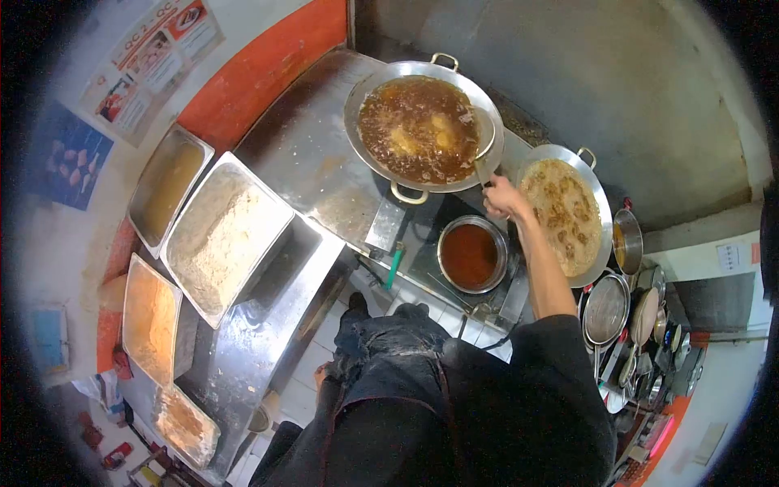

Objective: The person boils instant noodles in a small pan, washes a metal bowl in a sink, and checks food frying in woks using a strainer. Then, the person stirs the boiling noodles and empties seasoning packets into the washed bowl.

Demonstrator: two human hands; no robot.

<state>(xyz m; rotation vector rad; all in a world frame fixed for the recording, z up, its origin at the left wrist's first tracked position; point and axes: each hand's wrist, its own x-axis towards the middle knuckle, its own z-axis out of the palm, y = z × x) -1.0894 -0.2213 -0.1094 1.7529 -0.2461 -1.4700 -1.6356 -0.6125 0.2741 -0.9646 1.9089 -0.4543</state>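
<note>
My right hand (505,198) is closed round the handle of a metal skimmer (484,166). The skimmer's curved head dips into the right side of a large wok (354,130) of bubbling brown oil, where pale golden pieces (418,136) float. Just right of my hand stands a second wok (602,219), with several browned pieces in foamy oil. Below my forearm's left side sits a round pot (442,258) of dark reddish-brown liquid. My left hand (322,374) hangs low beside my body, mostly hidden by clothing, so its fingers cannot be made out.
Left, a steel counter (251,357) carries a deep pan of white flour (231,235), a pan of orange-tinted powder (154,312), a pan of murky liquid (170,183) and a crumb-covered tray (187,426). Strainers (606,308) and pans crowd the right. A green-handled tool (394,268) lies by the stove.
</note>
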